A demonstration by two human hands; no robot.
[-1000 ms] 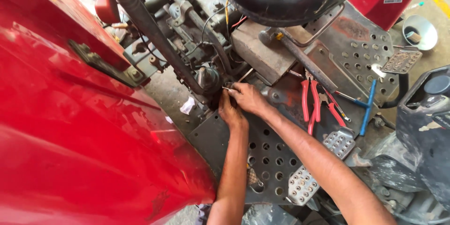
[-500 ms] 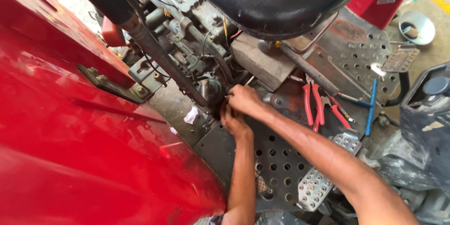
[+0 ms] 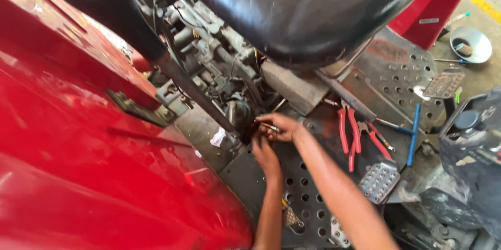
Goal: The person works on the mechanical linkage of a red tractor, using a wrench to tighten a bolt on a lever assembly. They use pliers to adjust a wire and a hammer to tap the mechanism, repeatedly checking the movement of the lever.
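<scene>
Both my hands work low inside a greasy machine, beside a round dark fitting (image 3: 239, 112) under the black seat (image 3: 308, 10). My right hand (image 3: 277, 126) pinches a small thin metal piece (image 3: 269, 125) between its fingertips, pointed at the fitting. Just below it my left hand (image 3: 263, 153) reaches up with fingers curled against the same spot; what it grips is hidden. Both forearms lie over the perforated metal floor plate (image 3: 308, 198).
A big red fender (image 3: 88, 166) fills the left. Red-handled pliers (image 3: 347, 132), a second red-handled tool (image 3: 377, 143) and a blue-handled tool (image 3: 413, 135) lie on the plate at right, near a studded metal pedal (image 3: 378, 182). A metal bowl (image 3: 471, 44) sits on the floor, top right.
The view has tilted so the seat fills more of the top. My hands stayed at the fitting, and the thin metal piece now shows in my right fingertips.
</scene>
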